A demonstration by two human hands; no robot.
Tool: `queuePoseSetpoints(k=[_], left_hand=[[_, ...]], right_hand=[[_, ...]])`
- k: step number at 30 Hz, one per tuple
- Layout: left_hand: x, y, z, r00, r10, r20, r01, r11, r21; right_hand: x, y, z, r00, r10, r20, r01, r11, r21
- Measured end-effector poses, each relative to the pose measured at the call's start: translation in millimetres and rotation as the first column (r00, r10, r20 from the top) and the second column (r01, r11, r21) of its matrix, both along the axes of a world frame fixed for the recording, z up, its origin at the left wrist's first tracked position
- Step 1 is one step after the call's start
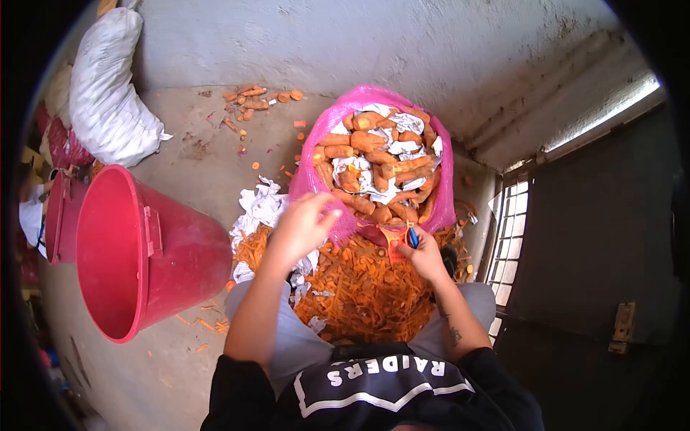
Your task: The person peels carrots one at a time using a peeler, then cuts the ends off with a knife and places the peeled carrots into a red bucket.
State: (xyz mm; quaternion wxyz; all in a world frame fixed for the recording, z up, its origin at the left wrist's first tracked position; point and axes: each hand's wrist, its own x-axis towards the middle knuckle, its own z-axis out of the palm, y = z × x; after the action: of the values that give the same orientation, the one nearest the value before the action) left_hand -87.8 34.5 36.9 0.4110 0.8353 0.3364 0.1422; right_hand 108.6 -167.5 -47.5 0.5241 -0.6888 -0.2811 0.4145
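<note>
My left hand (305, 224) is raised over the near left rim of a pink woven sack (323, 179), fingers bent and apart, with nothing visible in them. The sack stands open in front of me, full of thick orange carrots (399, 169) mixed with crumpled white paper (384, 190). At the sack's near edge, my right hand (424, 257) is closed round a small blue-handled tool (412, 238). A flat orange-red piece (396, 246) shows beside those fingers; I cannot tell what it is. Between my legs lies a heap of orange peelings (366, 298).
On my left a large red bin (187, 248) lies tilted, its mouth facing left. Loose carrot pieces (251, 100) are scattered on the floor by the back wall. A full white sack (111, 86) leans at the upper left. A dark door panel (589, 223) stands on my right.
</note>
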Motion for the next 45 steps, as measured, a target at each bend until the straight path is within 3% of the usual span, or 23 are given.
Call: queuePoseSetpoints(k=[1, 4, 5, 7, 9, 10, 13, 14, 21, 27, 31, 33, 36, 39, 40, 42, 45], left_hand=[[21.3, -2.9, -12.6, 0.991, -0.126, -0.04, 0.125, 0.992, -0.029], [66.3, -5.5, -69.3, 0.999, -0.05, 0.012, 0.051, 0.964, -0.261], [77.5, -10.6, -82.9, 0.999, -0.053, -0.005, 0.051, 0.974, -0.222], [96.4, -22.1, -90.4, 0.998, -0.05, -0.037, 0.044, 0.989, -0.14], [114.0, -34.4, -94.2, 0.981, -0.181, 0.071, 0.188, 0.978, -0.093], [120.9, -39.3, -97.9, 0.964, -0.267, 0.013, 0.267, 0.963, -0.046], [134.0, -54.1, -116.9, 0.909, -0.407, -0.085, 0.416, 0.892, 0.174], [137.4, -57.7, -123.4, 0.895, -0.433, -0.106, 0.446, 0.856, 0.263], [158.8, -63.9, -130.9, 0.847, -0.419, -0.327, 0.524, 0.758, 0.387], [164.7, -47.0, -125.7, 0.867, -0.361, -0.343, 0.489, 0.748, 0.45], [181.9, -34.7, -103.6, 0.897, -0.301, -0.325, 0.396, 0.873, 0.284], [191.3, -27.3, -93.2, 0.938, -0.244, -0.245, 0.33, 0.842, 0.427], [225.7, -16.1, -99.1, 0.954, -0.235, -0.186, 0.298, 0.672, 0.679], [249.8, -10.1, -102.4, 0.873, -0.191, -0.448, 0.413, 0.778, 0.473], [252.7, -5.8, -113.6, 0.871, -0.151, -0.468, 0.397, 0.777, 0.488], [241.2, -0.7, -133.9, 0.918, -0.188, -0.35, 0.361, 0.764, 0.535], [223.3, 9.3, -125.3, 0.943, -0.162, -0.29, 0.307, 0.761, 0.571]], right_hand=[[10.5, -3.3, -5.0, 1.0, -0.006, 0.004, 0.007, 0.999, -0.05], [34.8, -5.5, 17.7, 0.931, 0.016, 0.364, 0.081, 0.965, -0.251], [43.7, -6.1, 24.2, 0.858, 0.064, 0.509, 0.12, 0.94, -0.32], [60.1, -8.2, 33.4, 0.796, 0.06, 0.603, 0.22, 0.898, -0.38], [75.9, -8.3, 42.1, 0.803, -0.052, 0.594, 0.317, 0.881, -0.351], [80.9, -9.2, 47.8, 0.786, -0.123, 0.606, 0.351, 0.896, -0.272], [98.6, -11.8, 40.8, 0.768, -0.147, 0.624, 0.391, 0.878, -0.275], [101.1, -10.7, 40.1, 0.764, -0.144, 0.629, 0.386, 0.883, -0.266], [114.2, -9.7, 39.3, 0.781, -0.3, 0.547, 0.457, 0.872, -0.174], [129.7, -15.6, 35.8, 0.776, -0.385, 0.499, 0.49, 0.867, -0.093], [132.2, -19.3, 38.5, 0.771, -0.403, 0.494, 0.498, 0.864, -0.074], [132.2, -19.1, 36.8, 0.782, -0.391, 0.485, 0.495, 0.863, -0.103], [126.7, -16.6, 41.2, 0.823, -0.35, 0.447, 0.442, 0.889, -0.119], [127.8, -14.1, 38.6, 0.839, -0.329, 0.433, 0.422, 0.896, -0.137], [125.9, -12.1, 42.8, 0.843, -0.334, 0.422, 0.422, 0.897, -0.133], [124.0, -10.8, 40.4, 0.843, -0.364, 0.396, 0.419, 0.906, -0.059], [129.9, -11.9, 37.9, 0.841, -0.294, 0.454, 0.393, 0.909, -0.137]])
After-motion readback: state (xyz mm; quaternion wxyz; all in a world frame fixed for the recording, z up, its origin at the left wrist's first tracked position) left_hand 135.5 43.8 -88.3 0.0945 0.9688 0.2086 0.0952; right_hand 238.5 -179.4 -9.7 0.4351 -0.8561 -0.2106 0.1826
